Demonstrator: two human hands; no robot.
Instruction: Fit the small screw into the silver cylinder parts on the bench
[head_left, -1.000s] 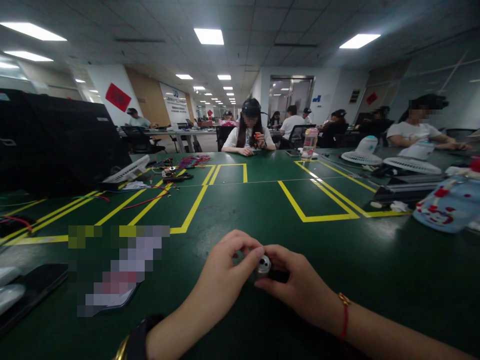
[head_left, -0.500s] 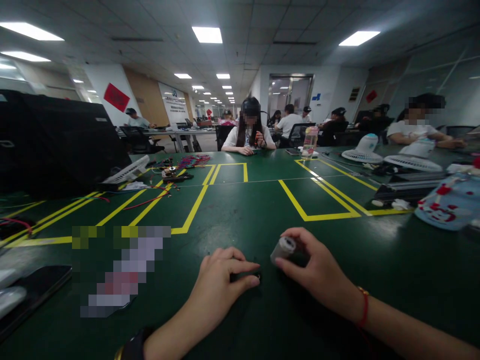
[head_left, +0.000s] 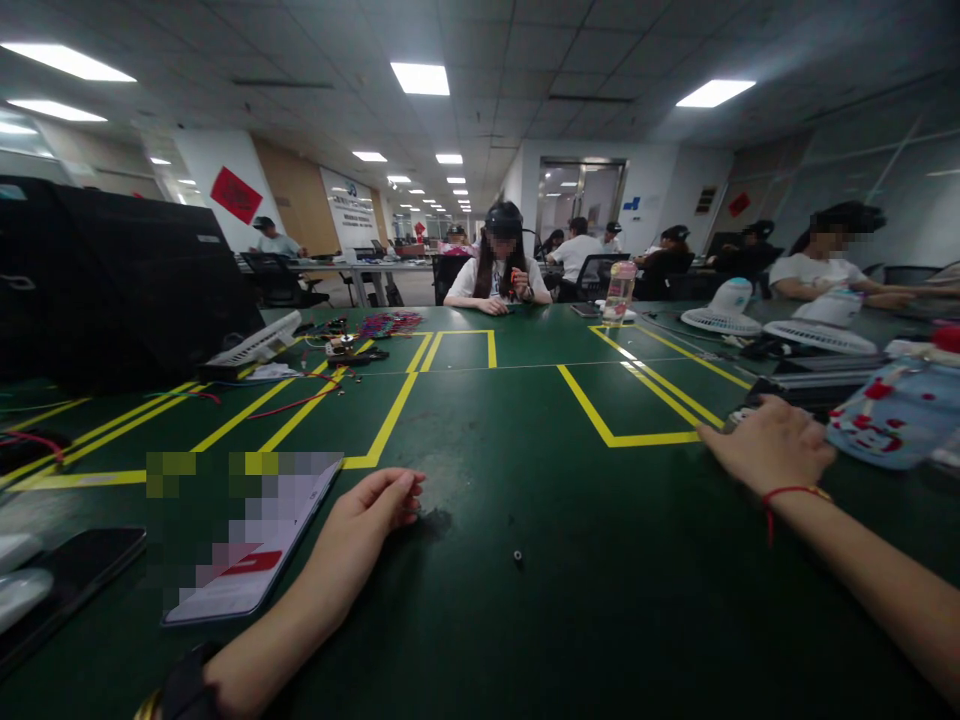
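Observation:
My left hand (head_left: 375, 510) rests on the green table beside the phone, its thumb against the curled fingers, with nothing visible in it. To its right lies a small dark ring-like part (head_left: 517, 556) with a pale centre, touched by neither hand. Far to the right, my right hand (head_left: 776, 445) reaches over the table beside some dark long pieces. Between its thumb and forefinger shows a bit of the grey cylinder (head_left: 739, 416); most of it and several fingertips are hidden behind the hand.
A phone-like slab (head_left: 300, 535), partly pixelated, lies left of my left forearm. Yellow tape (head_left: 390, 420) marks the green table (head_left: 465, 640). A blue patterned bag (head_left: 885, 420) and small fans (head_left: 817, 335) stand right; a black case (head_left: 127, 290) stands left. A person (head_left: 499, 265) sits opposite.
My right hand has moved far right with the grey cylinder. My left hand has let go of the small dark part and drawn back left; the part stays on the table.

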